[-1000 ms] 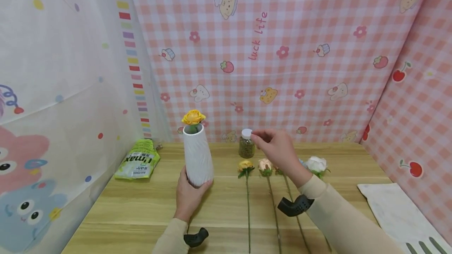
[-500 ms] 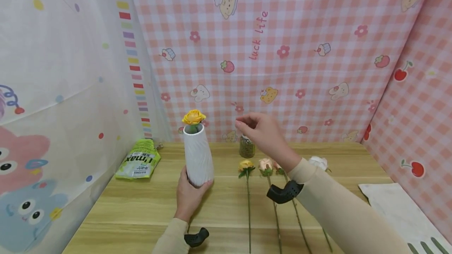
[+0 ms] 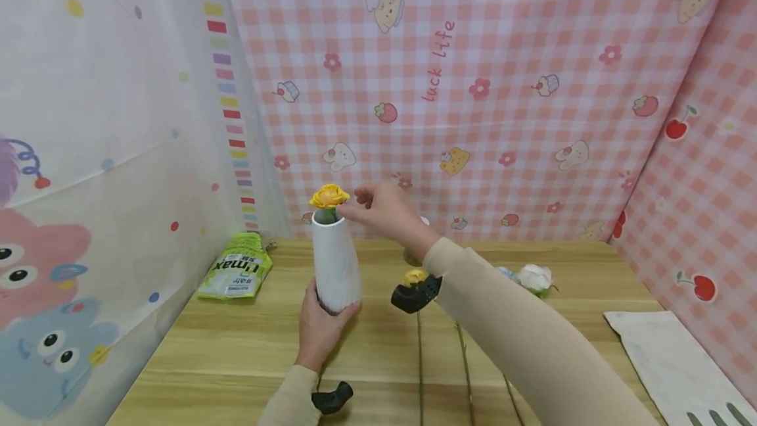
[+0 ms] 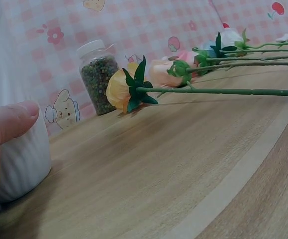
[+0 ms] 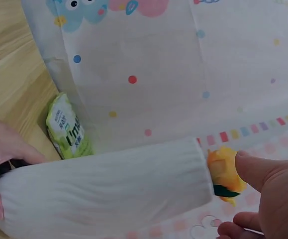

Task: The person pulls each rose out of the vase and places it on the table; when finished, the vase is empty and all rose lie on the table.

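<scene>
A white ribbed vase stands on the wooden table, its lower part gripped by my left hand. In the left wrist view the thumb lies against the vase wall. One yellow rose pokes out of the vase mouth. Beside that bloom is my right hand, thumb and fingers apart. The right wrist view shows its thumb right at the petals, with the other fingers loosely bent below and nothing seen between them.
Several artificial flowers lie in a row to the right, among them a yellow rose, a peach rose and a white bloom. Behind stands a white-capped jar of small beads. A green bag sits left, a white cloth right.
My right hand has moved left from near the jar's lid to the yellow rose at the vase mouth. The left hand keeps its grip on the vase.
</scene>
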A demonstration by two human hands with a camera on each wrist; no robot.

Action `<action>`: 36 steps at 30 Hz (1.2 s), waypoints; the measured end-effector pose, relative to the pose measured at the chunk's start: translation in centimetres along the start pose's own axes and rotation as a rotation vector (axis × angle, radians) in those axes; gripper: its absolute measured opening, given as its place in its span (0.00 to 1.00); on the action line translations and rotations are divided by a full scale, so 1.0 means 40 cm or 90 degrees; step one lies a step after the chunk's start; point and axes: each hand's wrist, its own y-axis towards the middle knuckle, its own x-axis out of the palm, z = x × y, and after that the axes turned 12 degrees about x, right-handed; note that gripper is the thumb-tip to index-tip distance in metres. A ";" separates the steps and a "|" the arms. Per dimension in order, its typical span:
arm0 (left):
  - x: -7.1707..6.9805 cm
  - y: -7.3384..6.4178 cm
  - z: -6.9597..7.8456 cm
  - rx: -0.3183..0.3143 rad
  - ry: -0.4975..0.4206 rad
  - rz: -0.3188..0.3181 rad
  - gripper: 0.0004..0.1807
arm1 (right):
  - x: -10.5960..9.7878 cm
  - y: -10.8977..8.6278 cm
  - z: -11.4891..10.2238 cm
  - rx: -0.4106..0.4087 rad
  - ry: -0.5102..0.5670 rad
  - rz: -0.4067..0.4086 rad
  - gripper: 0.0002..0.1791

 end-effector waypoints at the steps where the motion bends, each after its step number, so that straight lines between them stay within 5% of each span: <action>1: 0.000 0.000 0.000 0.001 0.001 0.001 0.56 | 0.009 0.005 -0.001 0.010 0.002 -0.007 0.37; 10: 0.004 -0.004 0.001 0.005 0.004 -0.005 0.55 | 0.073 0.035 0.004 0.039 0.063 -0.016 0.43; 21: 0.002 0.000 -0.010 -0.001 0.002 0.004 0.54 | 0.128 0.059 -0.012 0.043 0.188 -0.034 0.28; 28: 0.005 0.000 -0.008 0.002 -0.009 0.000 0.52 | 0.137 0.052 -0.024 0.041 0.223 0.003 0.27; 36: 0.000 0.003 -0.007 -0.005 -0.013 -0.007 0.55 | 0.118 0.015 -0.049 -0.032 0.318 0.020 0.27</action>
